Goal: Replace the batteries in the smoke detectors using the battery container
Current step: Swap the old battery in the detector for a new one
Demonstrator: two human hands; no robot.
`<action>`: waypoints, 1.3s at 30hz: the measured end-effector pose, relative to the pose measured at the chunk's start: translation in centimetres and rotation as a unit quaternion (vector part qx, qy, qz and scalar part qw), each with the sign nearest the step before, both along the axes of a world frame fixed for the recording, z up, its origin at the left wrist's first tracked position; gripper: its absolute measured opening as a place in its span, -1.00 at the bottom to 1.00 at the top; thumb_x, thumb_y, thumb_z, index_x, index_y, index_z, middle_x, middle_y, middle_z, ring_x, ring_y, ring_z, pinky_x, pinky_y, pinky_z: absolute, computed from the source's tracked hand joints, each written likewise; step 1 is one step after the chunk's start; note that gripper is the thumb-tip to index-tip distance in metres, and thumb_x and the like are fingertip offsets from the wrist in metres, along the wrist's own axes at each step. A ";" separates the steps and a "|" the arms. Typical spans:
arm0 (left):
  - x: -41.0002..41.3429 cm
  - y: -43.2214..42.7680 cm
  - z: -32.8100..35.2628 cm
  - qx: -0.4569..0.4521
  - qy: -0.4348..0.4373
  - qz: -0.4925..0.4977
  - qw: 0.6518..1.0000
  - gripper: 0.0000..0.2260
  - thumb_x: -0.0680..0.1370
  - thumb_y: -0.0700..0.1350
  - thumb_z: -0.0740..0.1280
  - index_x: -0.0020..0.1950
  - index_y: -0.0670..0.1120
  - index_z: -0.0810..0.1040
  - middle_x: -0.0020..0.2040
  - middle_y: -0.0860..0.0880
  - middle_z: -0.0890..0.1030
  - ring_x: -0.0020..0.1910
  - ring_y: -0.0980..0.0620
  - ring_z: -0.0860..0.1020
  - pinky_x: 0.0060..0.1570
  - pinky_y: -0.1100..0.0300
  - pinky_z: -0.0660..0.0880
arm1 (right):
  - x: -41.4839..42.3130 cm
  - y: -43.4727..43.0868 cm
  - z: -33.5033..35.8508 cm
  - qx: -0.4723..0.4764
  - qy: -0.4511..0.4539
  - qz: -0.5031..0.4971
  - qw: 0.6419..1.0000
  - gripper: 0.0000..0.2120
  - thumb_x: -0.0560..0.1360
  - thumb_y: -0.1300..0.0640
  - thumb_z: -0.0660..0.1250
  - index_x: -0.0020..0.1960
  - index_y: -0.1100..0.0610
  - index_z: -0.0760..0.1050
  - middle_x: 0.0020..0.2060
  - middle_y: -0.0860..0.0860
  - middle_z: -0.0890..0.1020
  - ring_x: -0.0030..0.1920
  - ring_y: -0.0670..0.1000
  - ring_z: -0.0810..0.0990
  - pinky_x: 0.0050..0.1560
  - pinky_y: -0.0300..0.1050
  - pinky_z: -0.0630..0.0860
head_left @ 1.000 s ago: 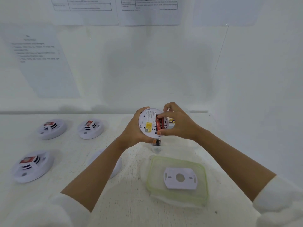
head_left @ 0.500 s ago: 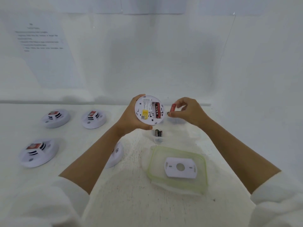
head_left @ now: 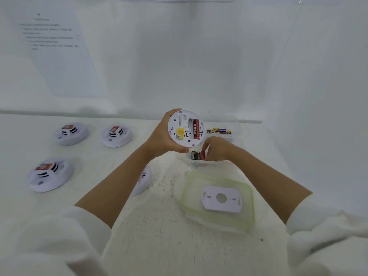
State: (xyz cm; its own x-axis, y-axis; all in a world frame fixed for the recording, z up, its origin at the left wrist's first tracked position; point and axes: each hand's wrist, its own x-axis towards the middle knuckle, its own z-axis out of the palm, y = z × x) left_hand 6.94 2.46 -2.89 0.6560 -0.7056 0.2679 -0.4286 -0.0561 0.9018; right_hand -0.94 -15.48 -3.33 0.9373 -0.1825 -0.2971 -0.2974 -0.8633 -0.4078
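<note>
The left hand (head_left: 161, 136) held a smoke detector (head_left: 186, 128) raised above the table (head_left: 159, 236), its fingers and thumb curled round the rim and its back turned up toward the camera. In the open bay on that back one fitted battery (head_left: 195, 129), red with pale lettering, lay in the right-hand slot; the slot beside it looked bare. Just below and to the right, the right hand (head_left: 217, 149) reached down into the near compartment of the clear battery container (head_left: 196, 165), its fingers bunched together and pinched on a red battery (head_left: 202, 154) that stood against a few dark batteries (head_left: 195, 155) already lying there. The far compartment held mixed batteries (head_left: 219, 130), blue, yellow and dark. Nearer the person the container's green-rimmed lid (head_left: 184, 193) lay flat on the table, and a white mounting plate (head_left: 221, 199) with a round hole in its middle rested on it. To the left, three more detectors sat face up, well apart from one another: a far-left detector (head_left: 70, 133), a middle detector (head_left: 116, 135) and a near-left detector (head_left: 49, 174), each with a red tag on top. A fourth detector (head_left: 144, 180) was partly hidden behind the left forearm. A printed sheet (head_left: 55, 46) hung on the white wall, its text too blurred to read.
</note>
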 end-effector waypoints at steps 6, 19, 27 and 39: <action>-0.1 -0.1 -0.1 -0.003 0.011 -0.009 1.000 -0.04 0.07 -0.20 0.58 0.38 -0.05 0.19 0.23 0.07 0.39 0.14 0.35 0.45 0.01 0.36 0.49 | -0.9 -1.0 3.0 0.100 -0.127 -0.077 0.984 -0.83 0.51 0.23 0.28 0.09 0.20 0.43 -0.24 0.08 0.58 -0.41 -0.04 0.51 -0.45 -0.30 0.42; -1.4 -1.3 0.6 -0.019 -0.001 -0.007 1.000 -0.03 0.07 -0.31 0.54 0.41 -0.20 0.16 0.16 0.09 0.41 0.06 0.37 0.49 -0.07 0.39 0.50 | -1.2 2.1 4.5 0.074 -0.332 -0.059 0.939 -0.88 0.46 0.18 0.29 -0.11 0.12 0.33 -0.42 -0.06 0.33 -0.41 -0.11 0.28 -0.41 -0.25 0.21; -2.1 -1.7 0.4 -0.016 -0.001 -0.010 1.000 -0.03 0.08 -0.23 0.56 0.41 -0.15 0.18 0.17 0.11 0.43 0.07 0.36 0.50 -0.03 0.39 0.49 | -1.5 2.2 4.7 0.059 -0.327 -0.086 0.939 -0.81 0.40 0.16 0.36 -0.14 0.16 0.34 -0.26 0.06 0.45 -0.28 0.00 0.36 -0.41 -0.27 0.26; -1.7 -2.7 0.5 -0.006 -0.015 -0.019 1.000 -0.07 0.12 -0.27 0.55 0.40 -0.07 0.18 0.23 0.03 0.40 0.11 0.34 0.47 -0.01 0.39 0.48 | -1.9 1.5 4.9 0.001 -0.394 -0.090 0.915 -0.76 0.36 0.20 0.36 -0.15 0.16 0.28 -0.24 0.07 0.41 -0.28 0.04 0.34 -0.35 -0.23 0.25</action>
State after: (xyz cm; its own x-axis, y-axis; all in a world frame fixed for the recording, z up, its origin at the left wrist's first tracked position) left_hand 5.28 -0.19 -2.35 0.6203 -0.7267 0.2951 -0.4572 -0.0292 0.8889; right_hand -2.80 -13.96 1.53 0.8154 -0.3542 0.4578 -0.0471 -0.8289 -0.5574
